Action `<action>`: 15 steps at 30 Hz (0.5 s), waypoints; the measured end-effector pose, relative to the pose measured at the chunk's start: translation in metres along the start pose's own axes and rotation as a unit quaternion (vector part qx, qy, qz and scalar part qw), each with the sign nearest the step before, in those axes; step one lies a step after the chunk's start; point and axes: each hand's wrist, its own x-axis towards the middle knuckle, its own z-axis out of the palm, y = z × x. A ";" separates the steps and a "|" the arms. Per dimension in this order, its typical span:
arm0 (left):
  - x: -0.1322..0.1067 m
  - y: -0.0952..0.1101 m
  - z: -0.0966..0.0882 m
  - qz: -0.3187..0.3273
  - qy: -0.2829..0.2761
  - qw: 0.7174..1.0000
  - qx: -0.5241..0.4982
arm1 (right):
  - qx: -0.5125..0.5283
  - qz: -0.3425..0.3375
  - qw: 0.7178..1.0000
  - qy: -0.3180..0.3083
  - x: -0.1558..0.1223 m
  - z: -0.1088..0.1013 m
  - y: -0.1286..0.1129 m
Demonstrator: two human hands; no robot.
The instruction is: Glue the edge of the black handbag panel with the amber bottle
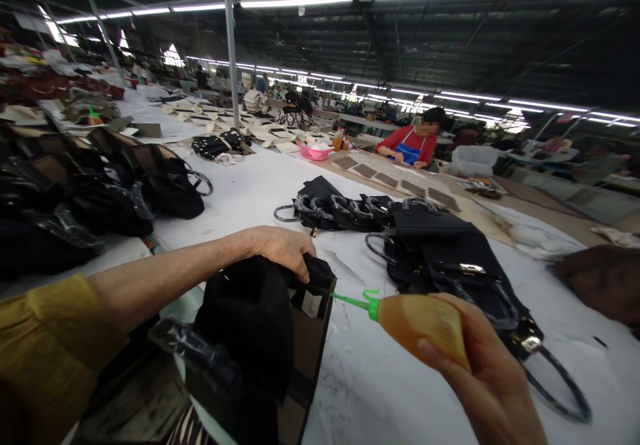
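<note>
My right hand (480,358) is wrapped round a squeeze glue bottle (417,325), full of amber liquid, with a green cap and a long green nozzle. The nozzle tip points left and meets the edge of a black handbag (250,325) in front of me. Over the top of this bag, my left hand (283,248) grips the black material with curled fingers. The bag is tilted and shows a brown inner panel (306,338) on its right side. A plastic-wrapped handle (195,345) hangs at its left. Whether glue is coming out I cannot see.
Black handbags (450,251) with wrapped handles lie to the right on the white table (370,371). More black bags (100,185) are piled at the left. Across the table, a person in red (413,141) works beside flat brown pieces (385,178) and a pink basin (316,151).
</note>
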 end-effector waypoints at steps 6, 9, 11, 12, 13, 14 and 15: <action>0.003 -0.001 0.003 0.011 0.003 1.000 0.006 | -0.007 -0.009 1.000 0.004 0.002 0.003 -0.002; 0.004 -0.001 0.003 0.015 0.001 1.000 0.005 | -0.009 -0.015 1.000 -0.011 0.002 0.004 -0.001; 0.004 0.000 0.004 0.013 0.000 1.000 0.004 | -0.009 -0.017 1.000 -0.015 0.002 0.004 0.000; 0.004 0.000 0.004 0.011 -0.001 1.000 0.003 | -0.009 -0.015 1.000 -0.013 0.002 0.004 0.001; 0.004 0.000 0.004 0.009 -0.001 1.000 0.003 | -0.011 -0.014 1.000 -0.012 0.002 0.004 0.002; 0.004 0.000 0.004 0.008 -0.001 1.000 0.003 | -0.010 -0.013 1.000 -0.013 0.002 0.003 0.002; 0.004 0.000 0.004 0.007 0.000 1.000 0.003 | -0.006 -0.013 1.000 -0.014 0.002 0.003 0.003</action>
